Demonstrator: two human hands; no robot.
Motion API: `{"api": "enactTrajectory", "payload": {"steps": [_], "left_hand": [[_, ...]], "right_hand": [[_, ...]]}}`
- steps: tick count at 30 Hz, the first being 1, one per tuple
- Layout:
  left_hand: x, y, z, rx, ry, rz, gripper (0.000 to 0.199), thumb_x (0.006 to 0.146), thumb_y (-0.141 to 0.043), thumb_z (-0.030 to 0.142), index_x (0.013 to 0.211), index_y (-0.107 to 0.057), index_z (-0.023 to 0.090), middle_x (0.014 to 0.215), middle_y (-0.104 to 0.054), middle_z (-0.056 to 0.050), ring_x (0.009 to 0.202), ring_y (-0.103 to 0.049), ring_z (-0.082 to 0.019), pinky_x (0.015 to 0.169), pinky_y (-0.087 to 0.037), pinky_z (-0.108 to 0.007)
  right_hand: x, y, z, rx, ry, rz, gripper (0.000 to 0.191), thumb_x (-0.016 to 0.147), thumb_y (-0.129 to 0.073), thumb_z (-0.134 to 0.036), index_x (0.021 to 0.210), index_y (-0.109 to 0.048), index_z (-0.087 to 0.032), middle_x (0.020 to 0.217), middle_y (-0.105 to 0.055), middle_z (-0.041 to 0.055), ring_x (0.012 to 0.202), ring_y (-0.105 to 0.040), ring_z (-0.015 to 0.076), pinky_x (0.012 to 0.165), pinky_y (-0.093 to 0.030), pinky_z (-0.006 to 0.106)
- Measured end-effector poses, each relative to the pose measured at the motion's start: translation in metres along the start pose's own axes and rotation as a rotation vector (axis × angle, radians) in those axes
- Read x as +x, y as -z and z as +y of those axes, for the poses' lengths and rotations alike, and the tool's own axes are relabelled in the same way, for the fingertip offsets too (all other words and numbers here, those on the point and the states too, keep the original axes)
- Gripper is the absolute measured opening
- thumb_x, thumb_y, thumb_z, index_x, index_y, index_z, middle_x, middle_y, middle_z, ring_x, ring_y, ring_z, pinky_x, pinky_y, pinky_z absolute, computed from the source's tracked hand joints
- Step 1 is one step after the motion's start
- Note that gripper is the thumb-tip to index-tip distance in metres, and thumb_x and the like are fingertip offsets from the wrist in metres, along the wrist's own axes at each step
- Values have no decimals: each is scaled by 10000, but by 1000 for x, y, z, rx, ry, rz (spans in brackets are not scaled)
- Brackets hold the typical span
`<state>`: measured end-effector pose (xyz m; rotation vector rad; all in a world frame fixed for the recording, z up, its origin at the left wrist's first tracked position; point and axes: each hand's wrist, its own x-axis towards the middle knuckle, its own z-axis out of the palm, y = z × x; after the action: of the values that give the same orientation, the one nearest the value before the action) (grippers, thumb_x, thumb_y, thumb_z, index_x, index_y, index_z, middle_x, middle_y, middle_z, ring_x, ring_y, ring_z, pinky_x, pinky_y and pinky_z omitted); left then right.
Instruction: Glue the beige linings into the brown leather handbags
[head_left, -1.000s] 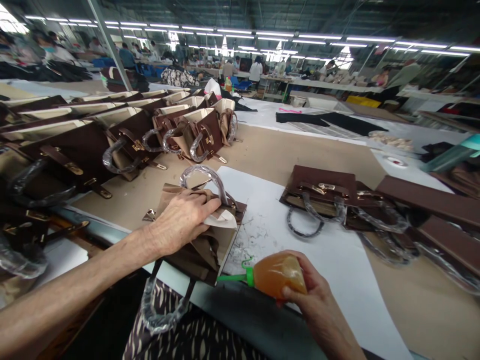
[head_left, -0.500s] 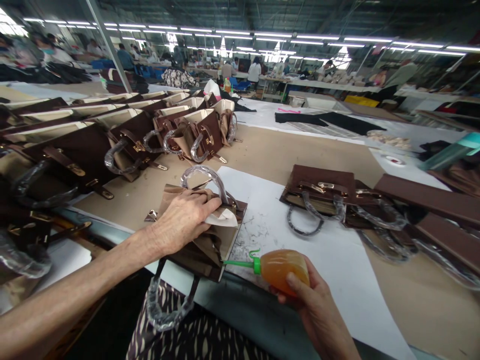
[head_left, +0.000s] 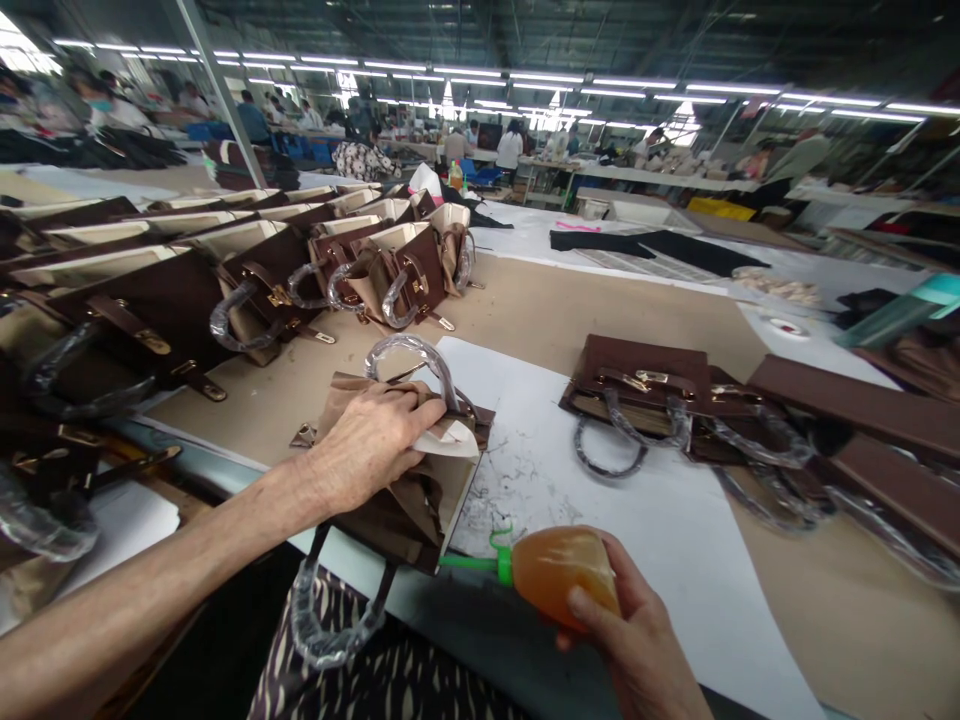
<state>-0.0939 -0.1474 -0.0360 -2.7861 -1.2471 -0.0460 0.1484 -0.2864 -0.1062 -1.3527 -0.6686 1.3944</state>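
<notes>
Green nozzle (head_left: 469, 563) has moved lower beside the brown bag (head_left: 397, 520).

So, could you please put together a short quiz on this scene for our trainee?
1. Multiple choice: what is in the right hand?
a) a pair of scissors
b) a squeeze bottle of amber liquid
c) a flat brush

2. True or false: the left hand is on a brown bag, and a loop handle wrapped in clear plastic hangs down at the table edge.

3. Fill in the missing word: the nozzle, which points towards the bag, is ____ in colour.

Key: 1 b; 2 true; 3 green.
</notes>
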Motion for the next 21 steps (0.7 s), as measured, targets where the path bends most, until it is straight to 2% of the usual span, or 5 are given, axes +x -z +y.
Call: {"api": "enactTrajectory", "payload": {"steps": [5,8,12,17,21], "left_hand": [[5,6,-5,-52,10,7,331,757,-542,167,1085,-504,199,874,-592,-39,832,-561,-211,761,-408,-339],[9,12,-9,-88,16,-6,347,731,-539,139,1069,-514,207,871,-589,-32,849,-567,-202,767,-408,-317],[17,19,-12,-103,49,-29,322,705,-535,133,1016,-538,219,882,-616,-31,832,-592,-209,684,-406,-293],[30,29,-19,-145,79,-53,306,678,-520,136,965,-550,236,868,-657,-18,781,-627,-209,575,-359,-261],[38,35,-24,-183,108,-73,319,652,-519,133,951,-561,236,841,-664,-17,754,-627,-201,546,-345,-244]], "right_hand": [[17,4,1,-114,157,65,563,576,-800,-329,1050,-505,-264,890,-632,11,679,-594,202,504,-504,267],[33,5,2,-268,285,46,553,594,-795,-324,1067,-515,-261,972,-641,26,814,-617,235,673,-532,309],[50,2,1,-564,573,76,433,683,-713,-259,1091,-569,-250,1108,-626,50,1007,-584,264,906,-452,372],[62,0,-3,-745,854,-59,431,762,-529,-86,1138,-591,-286,1151,-613,39,1051,-575,233,884,-470,337],[60,4,-11,-884,971,-15,550,762,-463,-41,1201,-561,-358,1281,-535,6,1109,-545,245,881,-467,365]]}}
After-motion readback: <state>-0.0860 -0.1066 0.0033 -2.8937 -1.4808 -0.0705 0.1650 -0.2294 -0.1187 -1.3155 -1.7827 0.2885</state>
